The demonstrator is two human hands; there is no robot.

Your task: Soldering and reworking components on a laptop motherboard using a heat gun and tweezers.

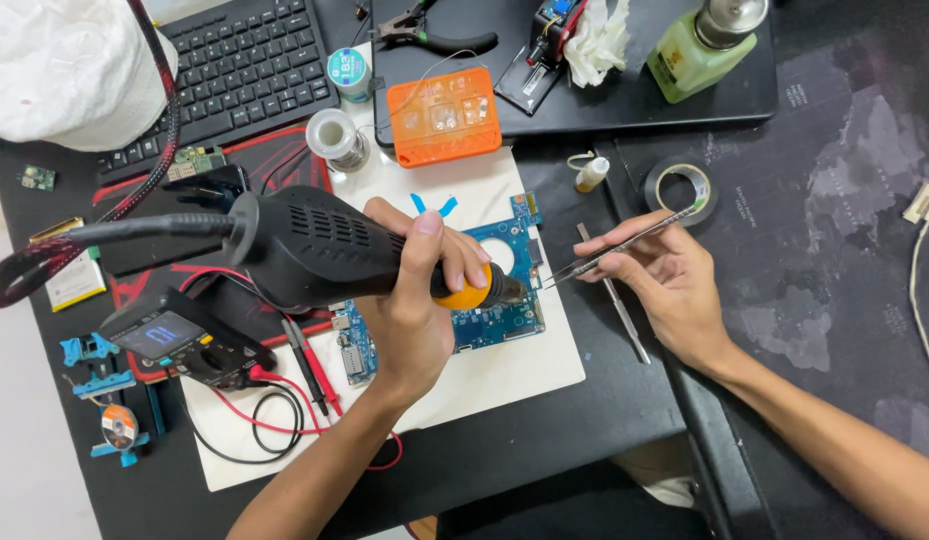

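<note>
Left hand [416, 300] is wrapped tight round the hot air gun [324, 248], nozzle down on the blue circuit board [504, 285] mid-tabletop. Right hand [664, 280] pinches tweezers [624, 245], tips angled at the nozzle so heat and grip meet at one spot.

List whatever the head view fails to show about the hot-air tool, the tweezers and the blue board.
- Hot-air tool nozzle: the left hand covers most of it; its distance from the blue circuit board cannot be judged.
- Tweezers tips: too small to tell whether they grip a part.
- Board's middle: hidden under hand and tool.
- Right hand: its forearm is cut by the frame edge.
</note>
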